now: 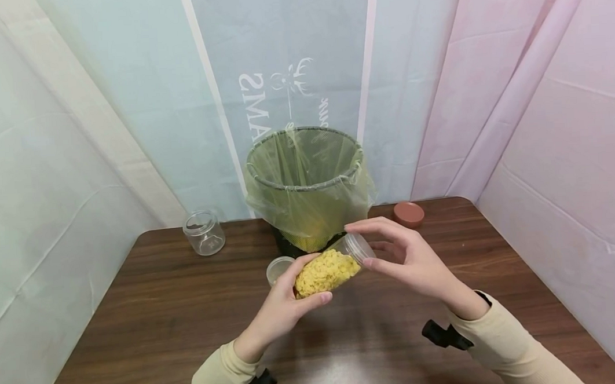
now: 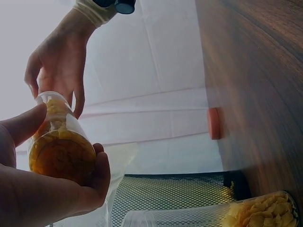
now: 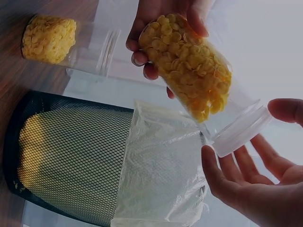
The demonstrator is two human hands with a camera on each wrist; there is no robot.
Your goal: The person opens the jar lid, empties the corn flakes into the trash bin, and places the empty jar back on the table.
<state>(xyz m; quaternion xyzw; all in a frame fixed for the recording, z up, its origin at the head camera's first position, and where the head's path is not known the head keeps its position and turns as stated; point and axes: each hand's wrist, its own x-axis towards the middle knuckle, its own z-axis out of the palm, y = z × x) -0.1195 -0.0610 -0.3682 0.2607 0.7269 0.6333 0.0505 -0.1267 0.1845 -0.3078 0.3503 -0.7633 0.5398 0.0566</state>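
Observation:
My left hand (image 1: 279,309) grips a clear jar (image 3: 225,101) part-filled with yellow flakes (image 1: 326,272). The jar lies tilted, its mouth end raised toward the right. Around that ringed, translucent end my right hand (image 1: 410,262) has its thumb on one side and its fingers on the other, pinching it; I cannot tell whether a separate clear lid sits there. In the left wrist view, the round base of the jar faces the camera. Behind the left hand, a second clear jar (image 3: 85,45) with yellow flakes in its bottom stands on the table, its mouth uncovered.
A black mesh bin (image 3: 80,151) with a translucent liner bag (image 1: 313,209) over its rim stands behind the hands; something yellow shows in its bottom. Another clear jar (image 1: 204,232) is at the back left. At the back right lies a reddish-brown lid (image 1: 409,214).

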